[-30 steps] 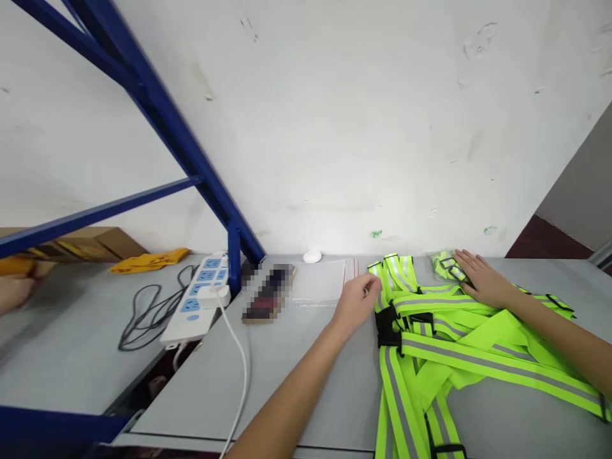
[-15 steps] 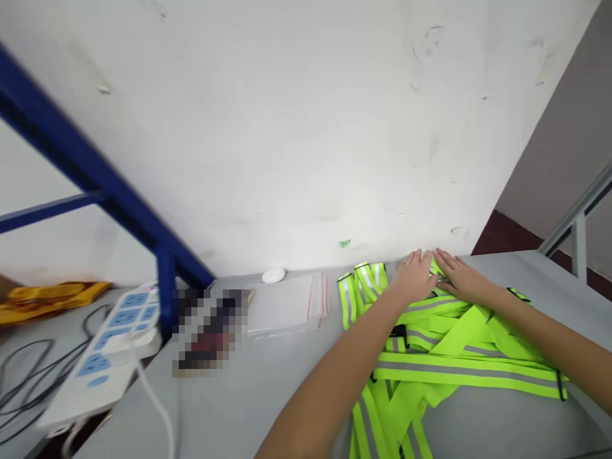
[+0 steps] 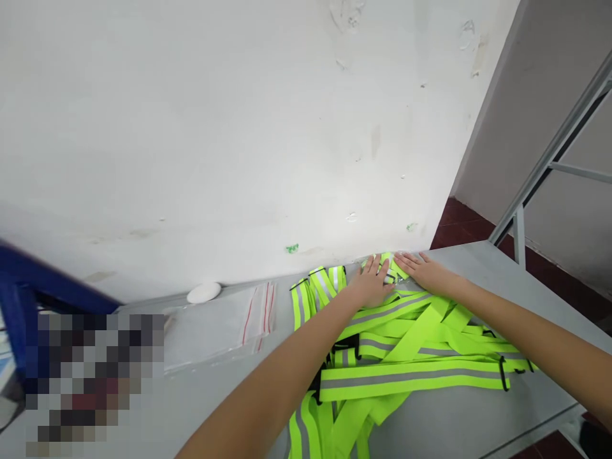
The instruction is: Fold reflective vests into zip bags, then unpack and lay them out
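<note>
Neon yellow-green straps with grey reflective stripes and black buckles form a loose pile [image 3: 411,376] on the grey table. At the pile's far side, by the wall, a clear plastic bag with yellow-green strap inside [image 3: 392,268] lies between my hands. My left hand [image 3: 373,282] rests on its left part with fingers spread. From the right, my right hand [image 3: 425,271] lies flat with its fingertips on the bag. Several folded strap ends [image 3: 318,290] stand left of my left hand.
Clear bags with red lines [image 3: 220,325] lie on the table [image 3: 229,382] at the left, beside a white round object [image 3: 204,292]. A blurred-out item [image 3: 90,376] is at far left. Blue frame [image 3: 57,274] and grey metal frame [image 3: 549,159] flank the white wall.
The view has swung to the right, so the power strip and yellow packet have left the picture. My left hand's fingers are more spread, and more of the bag shows between my hands.
</note>
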A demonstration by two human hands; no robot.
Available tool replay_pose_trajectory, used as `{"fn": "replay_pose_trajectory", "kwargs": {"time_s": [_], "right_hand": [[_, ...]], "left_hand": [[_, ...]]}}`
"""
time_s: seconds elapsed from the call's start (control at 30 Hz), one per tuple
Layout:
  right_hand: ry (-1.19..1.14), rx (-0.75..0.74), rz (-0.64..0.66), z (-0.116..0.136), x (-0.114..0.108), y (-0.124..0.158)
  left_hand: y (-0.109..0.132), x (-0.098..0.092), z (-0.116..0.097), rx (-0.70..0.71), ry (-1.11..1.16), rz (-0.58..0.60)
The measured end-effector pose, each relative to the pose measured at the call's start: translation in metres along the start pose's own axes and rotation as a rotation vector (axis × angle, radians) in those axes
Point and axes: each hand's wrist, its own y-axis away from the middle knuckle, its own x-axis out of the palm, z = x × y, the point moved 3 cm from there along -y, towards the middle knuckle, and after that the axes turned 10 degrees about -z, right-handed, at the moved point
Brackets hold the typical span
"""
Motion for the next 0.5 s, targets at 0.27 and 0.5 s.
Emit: {"fn": "replay_pose_trajectory", "kwargs": {"time_s": [0.27, 0.5], "right_hand": [[-0.074, 0.228, 0.037, 0.020, -0.041, 0.025], [-0.429, 0.075, -0.055, 0.156, -0.095, -0.016]], "left_hand": [[0.111, -0.047, 0.037, 0.068, 0.232, -0.470], [0.208, -0.056, 0.067, -0.349, 0.095, -0.560]]}}
